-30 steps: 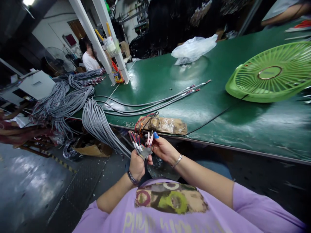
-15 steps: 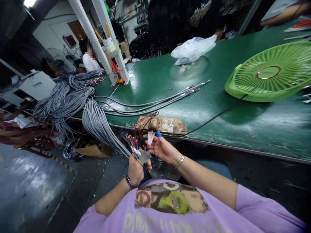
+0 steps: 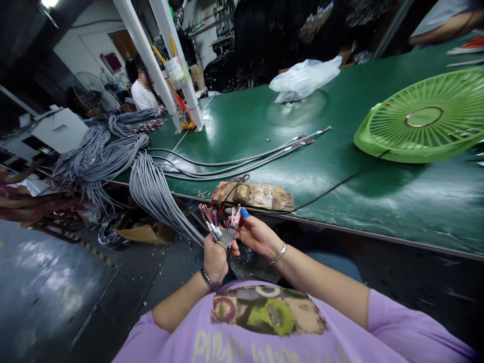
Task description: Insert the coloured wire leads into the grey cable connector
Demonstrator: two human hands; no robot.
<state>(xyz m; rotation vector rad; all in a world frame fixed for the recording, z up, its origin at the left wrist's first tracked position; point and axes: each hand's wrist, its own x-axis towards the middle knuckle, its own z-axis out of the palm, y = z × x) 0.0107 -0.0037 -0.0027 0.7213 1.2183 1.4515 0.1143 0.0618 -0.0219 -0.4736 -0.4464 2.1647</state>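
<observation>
My left hand [image 3: 214,260] is closed around the ends of several grey cables [image 3: 177,222], whose stripped coloured wire tips [image 3: 208,216] stick up above the fist. My right hand [image 3: 255,234] pinches a small pale sleeve [image 3: 236,217] right beside those wire tips, with a blue cap on one fingertip. Both hands hover below the front edge of the green table [image 3: 264,116], over my lap.
A big bundle of grey cables [image 3: 113,156] hangs off the table's left end. A few cables [image 3: 245,159] lie across it. A taped wooden block [image 3: 257,194] sits at the front edge, a green fan grille [image 3: 423,118] right, a plastic bag [image 3: 304,75] behind.
My right hand lifted the pale sleeve away from the wire tips half a second ago and has now brought it back down against them. The left hand stayed nearly still.
</observation>
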